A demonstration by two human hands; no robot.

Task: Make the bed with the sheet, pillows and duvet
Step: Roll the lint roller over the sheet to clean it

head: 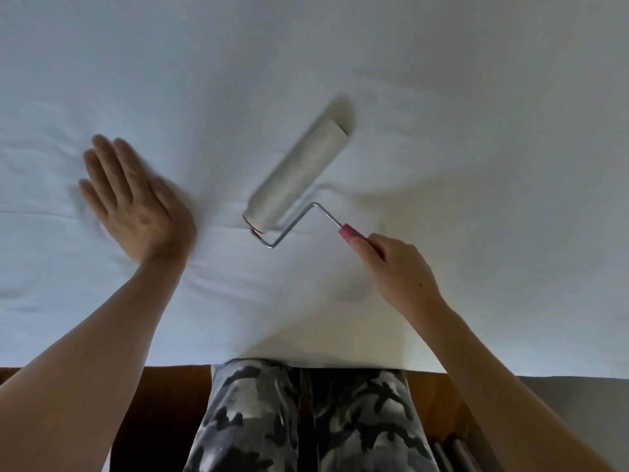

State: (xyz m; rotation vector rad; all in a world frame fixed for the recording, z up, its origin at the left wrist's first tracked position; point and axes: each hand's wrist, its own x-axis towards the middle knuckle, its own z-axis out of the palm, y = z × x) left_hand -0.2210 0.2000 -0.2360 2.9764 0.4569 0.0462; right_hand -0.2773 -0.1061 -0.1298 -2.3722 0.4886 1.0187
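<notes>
A white sheet covers the bed and fills most of the head view, with faint creases on the left side. My left hand lies flat on the sheet at the left, fingers straight and together. My right hand grips the pink handle of a lint roller. The roller's long pale cylinder rests on the sheet in the middle, angled up to the right, joined to the handle by a bent metal wire. No pillows or duvet are in view.
The near edge of the bed runs across the lower frame. Below it are my legs in grey camouflage trousers and a brown wooden floor. Some grey rods lie at the lower right.
</notes>
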